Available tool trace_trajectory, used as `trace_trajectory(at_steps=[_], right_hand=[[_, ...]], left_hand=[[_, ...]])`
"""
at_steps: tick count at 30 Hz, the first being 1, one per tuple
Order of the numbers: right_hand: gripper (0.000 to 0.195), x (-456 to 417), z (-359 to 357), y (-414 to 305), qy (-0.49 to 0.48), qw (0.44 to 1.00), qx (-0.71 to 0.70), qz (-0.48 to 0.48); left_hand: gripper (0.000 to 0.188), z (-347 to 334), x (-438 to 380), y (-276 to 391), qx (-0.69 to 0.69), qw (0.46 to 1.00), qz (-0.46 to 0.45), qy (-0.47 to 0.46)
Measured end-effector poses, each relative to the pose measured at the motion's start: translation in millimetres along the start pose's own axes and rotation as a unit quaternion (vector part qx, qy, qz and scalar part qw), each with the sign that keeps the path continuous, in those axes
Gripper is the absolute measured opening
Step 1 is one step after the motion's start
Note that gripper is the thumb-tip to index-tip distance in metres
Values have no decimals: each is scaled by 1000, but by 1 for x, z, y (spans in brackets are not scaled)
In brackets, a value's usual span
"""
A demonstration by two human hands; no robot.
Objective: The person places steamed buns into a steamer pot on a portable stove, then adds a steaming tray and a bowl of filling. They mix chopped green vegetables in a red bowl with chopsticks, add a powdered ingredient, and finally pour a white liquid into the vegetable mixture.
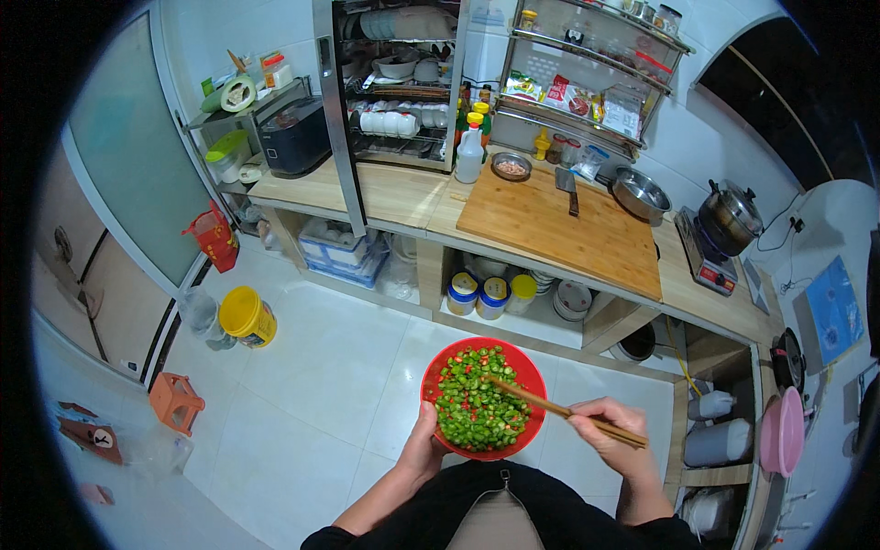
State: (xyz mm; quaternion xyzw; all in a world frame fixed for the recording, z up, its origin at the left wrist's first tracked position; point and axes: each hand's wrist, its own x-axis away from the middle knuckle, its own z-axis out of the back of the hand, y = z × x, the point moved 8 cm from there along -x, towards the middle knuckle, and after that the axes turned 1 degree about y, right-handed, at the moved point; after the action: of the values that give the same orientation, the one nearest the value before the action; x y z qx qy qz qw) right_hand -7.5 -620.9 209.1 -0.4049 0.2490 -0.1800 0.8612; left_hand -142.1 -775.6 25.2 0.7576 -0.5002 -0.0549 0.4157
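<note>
Close in front of my body is a red bowl [431, 385], gripped at its left rim by my left hand [425, 436]. Chopped green peppers [474, 405] with scattered red pieces fill much of it. In my right hand [612, 433] is a pair of wooden chopsticks [543, 404], slanting down to the left. Their tips touch or enter the chopped peppers near the middle of the bowl; the exact depth is hidden. The fingers of my left hand under the bowl are out of sight.
A counter beyond the bowl bears a wooden cutting board [550, 234], a cleaver [568, 191], a metal bowl of pale pink pieces [511, 166] and a steel pan [641, 192]. A pot [730, 212] sits on a lit gas stove [708, 251]. On the floor stand a yellow bucket [248, 317] and an orange stool [177, 402].
</note>
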Motion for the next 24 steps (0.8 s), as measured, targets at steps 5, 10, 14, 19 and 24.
trace_trajectory(at_steps=[5,10,14,19,24], right_hand=[[11,-12,9,9,63,996,47,41],[13,-12,-33,22,-80,997,9,-5],[11,-1,-39,8,-153,987,17,36],[11,-12,-14,9,-116,993,2,15],[18,-29,10,39,-66,990,-38,-116]], left_hand=[[64,-2,3,3,-4,1000,1,-1],[62,-8,4,6,1,1000,2,-9],[60,-2,4,3,-1,1000,8,5],[61,0,2,2,-9,1000,-8,11],[65,-8,6,13,-10,1000,-27,-4]])
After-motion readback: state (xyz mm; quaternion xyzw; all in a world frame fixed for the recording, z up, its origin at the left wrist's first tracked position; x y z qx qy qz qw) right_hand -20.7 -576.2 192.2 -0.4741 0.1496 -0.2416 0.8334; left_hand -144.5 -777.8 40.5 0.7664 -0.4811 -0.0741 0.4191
